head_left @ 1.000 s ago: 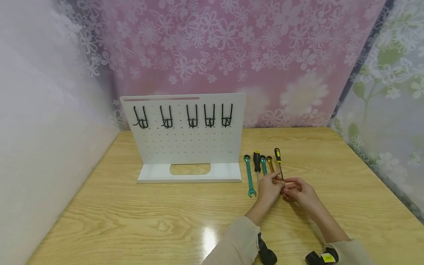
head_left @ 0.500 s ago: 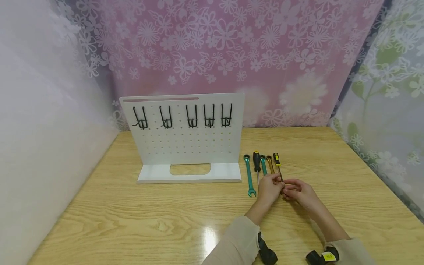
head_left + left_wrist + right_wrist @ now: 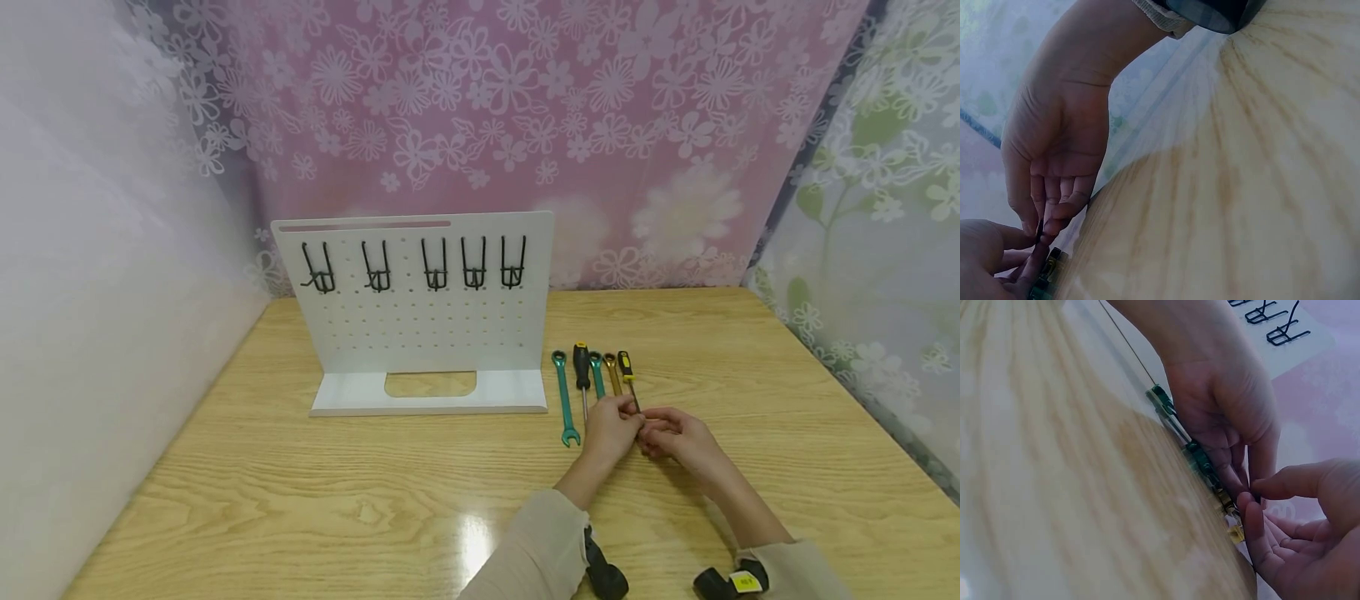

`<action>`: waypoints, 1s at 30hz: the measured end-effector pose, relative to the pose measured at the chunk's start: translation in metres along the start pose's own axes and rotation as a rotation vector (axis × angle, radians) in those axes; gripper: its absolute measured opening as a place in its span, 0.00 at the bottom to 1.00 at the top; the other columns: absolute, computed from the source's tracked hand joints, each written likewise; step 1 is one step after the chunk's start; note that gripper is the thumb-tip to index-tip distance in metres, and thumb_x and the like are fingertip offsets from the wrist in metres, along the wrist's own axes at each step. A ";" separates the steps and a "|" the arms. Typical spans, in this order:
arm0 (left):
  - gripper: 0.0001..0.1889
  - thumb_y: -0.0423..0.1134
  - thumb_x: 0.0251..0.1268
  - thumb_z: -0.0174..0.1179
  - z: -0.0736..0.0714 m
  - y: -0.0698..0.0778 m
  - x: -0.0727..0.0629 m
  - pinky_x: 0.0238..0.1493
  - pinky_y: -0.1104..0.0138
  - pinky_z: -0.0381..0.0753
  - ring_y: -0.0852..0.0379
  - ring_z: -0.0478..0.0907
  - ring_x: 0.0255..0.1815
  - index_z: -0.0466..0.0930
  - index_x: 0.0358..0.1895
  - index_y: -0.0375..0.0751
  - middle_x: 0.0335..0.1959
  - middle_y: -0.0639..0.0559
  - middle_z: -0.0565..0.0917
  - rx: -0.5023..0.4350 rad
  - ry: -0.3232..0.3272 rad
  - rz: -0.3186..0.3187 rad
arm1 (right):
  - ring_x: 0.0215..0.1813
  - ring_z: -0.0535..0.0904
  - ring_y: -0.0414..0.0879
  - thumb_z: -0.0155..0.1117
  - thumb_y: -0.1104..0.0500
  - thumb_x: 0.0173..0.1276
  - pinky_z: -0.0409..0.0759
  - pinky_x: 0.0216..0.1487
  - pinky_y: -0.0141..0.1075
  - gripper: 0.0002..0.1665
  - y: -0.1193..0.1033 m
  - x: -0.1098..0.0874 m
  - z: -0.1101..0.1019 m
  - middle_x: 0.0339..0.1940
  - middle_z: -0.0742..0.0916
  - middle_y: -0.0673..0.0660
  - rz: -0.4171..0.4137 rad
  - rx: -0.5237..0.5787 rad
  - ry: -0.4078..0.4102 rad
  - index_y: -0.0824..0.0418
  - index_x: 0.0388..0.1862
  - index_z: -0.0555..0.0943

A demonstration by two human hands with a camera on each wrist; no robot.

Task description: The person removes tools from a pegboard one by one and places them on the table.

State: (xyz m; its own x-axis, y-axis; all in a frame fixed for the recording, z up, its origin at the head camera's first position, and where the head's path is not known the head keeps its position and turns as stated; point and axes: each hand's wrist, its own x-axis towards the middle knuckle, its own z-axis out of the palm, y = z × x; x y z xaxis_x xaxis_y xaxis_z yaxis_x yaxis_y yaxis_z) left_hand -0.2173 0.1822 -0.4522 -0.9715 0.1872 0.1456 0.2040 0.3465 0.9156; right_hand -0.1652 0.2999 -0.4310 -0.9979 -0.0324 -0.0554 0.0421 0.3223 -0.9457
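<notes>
In the head view, a small screwdriver (image 3: 626,367) with a black and yellow handle points its handle away from me. My left hand (image 3: 611,432) pinches its thin shaft from the left. The fingers of my right hand (image 3: 681,440) pinch the shaft's lower end, close against the left fingertips. The screwdriver's tip is hidden among the fingers. In the right wrist view, a dark bit of the shaft (image 3: 1255,497) shows between the right thumb and finger. To the left lie a gold wrench (image 3: 612,371) and a green wrench (image 3: 597,371), their lower parts behind the left hand.
A larger black and yellow screwdriver (image 3: 582,367) and another green wrench (image 3: 565,400) lie further left. Beside them stands a white pegboard (image 3: 427,333) with several black hooks (image 3: 474,265). A floral curtain (image 3: 465,108) hangs behind the wooden table (image 3: 315,492).
The small screwdriver has slid towards me and slightly left, so its handle now lies about level with the wrench heads. Both hands have stayed nearly in place.
</notes>
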 end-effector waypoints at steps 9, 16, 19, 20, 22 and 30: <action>0.12 0.28 0.51 0.65 -0.001 0.001 0.001 0.26 0.80 0.72 0.70 0.73 0.25 0.83 0.41 0.34 0.25 0.60 0.76 0.030 -0.008 0.020 | 0.34 0.78 0.46 0.56 0.68 0.65 0.78 0.30 0.34 0.24 0.003 0.002 0.002 0.37 0.81 0.63 -0.010 -0.162 0.060 0.79 0.57 0.66; 0.08 0.25 0.48 0.66 0.001 -0.001 0.000 0.23 0.80 0.71 0.70 0.70 0.22 0.83 0.34 0.34 0.23 0.58 0.74 0.034 -0.026 0.026 | 0.30 0.74 0.46 0.57 0.68 0.63 0.72 0.23 0.33 0.22 0.006 0.002 0.001 0.32 0.80 0.59 0.000 -0.292 0.085 0.77 0.54 0.70; 0.09 0.24 0.47 0.66 0.002 -0.002 -0.002 0.23 0.80 0.70 0.70 0.70 0.22 0.83 0.35 0.33 0.23 0.58 0.73 0.037 -0.030 0.020 | 0.29 0.73 0.45 0.57 0.67 0.63 0.72 0.23 0.33 0.21 0.009 0.002 0.001 0.31 0.80 0.57 -0.008 -0.329 0.083 0.76 0.53 0.71; 0.10 0.24 0.47 0.66 0.002 -0.002 -0.003 0.23 0.80 0.70 0.70 0.70 0.22 0.83 0.36 0.33 0.24 0.58 0.74 0.040 -0.029 0.020 | 0.29 0.74 0.45 0.58 0.67 0.62 0.72 0.24 0.33 0.21 0.010 0.002 0.001 0.31 0.80 0.57 -0.011 -0.337 0.085 0.76 0.53 0.72; 0.13 0.24 0.46 0.66 0.003 -0.002 -0.003 0.23 0.80 0.71 0.70 0.70 0.23 0.83 0.39 0.32 0.24 0.58 0.75 0.043 -0.026 0.025 | 0.28 0.74 0.46 0.58 0.68 0.62 0.74 0.24 0.34 0.21 0.011 0.002 0.002 0.30 0.80 0.57 -0.022 -0.339 0.084 0.76 0.53 0.72; 0.12 0.28 0.47 0.67 0.002 -0.001 -0.002 0.27 0.79 0.71 0.69 0.69 0.26 0.83 0.39 0.36 0.26 0.60 0.72 0.087 -0.016 0.019 | 0.28 0.75 0.46 0.57 0.69 0.60 0.74 0.24 0.34 0.22 0.007 0.003 0.003 0.29 0.80 0.57 -0.023 -0.337 0.086 0.78 0.53 0.71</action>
State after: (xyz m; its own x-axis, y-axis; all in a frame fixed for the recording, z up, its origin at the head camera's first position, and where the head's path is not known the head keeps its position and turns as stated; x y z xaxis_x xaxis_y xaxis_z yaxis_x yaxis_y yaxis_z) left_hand -0.2156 0.1836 -0.4536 -0.9653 0.2092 0.1563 0.2332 0.4212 0.8765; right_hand -0.1674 0.2996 -0.4385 -0.9995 0.0317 0.0051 0.0156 0.6172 -0.7866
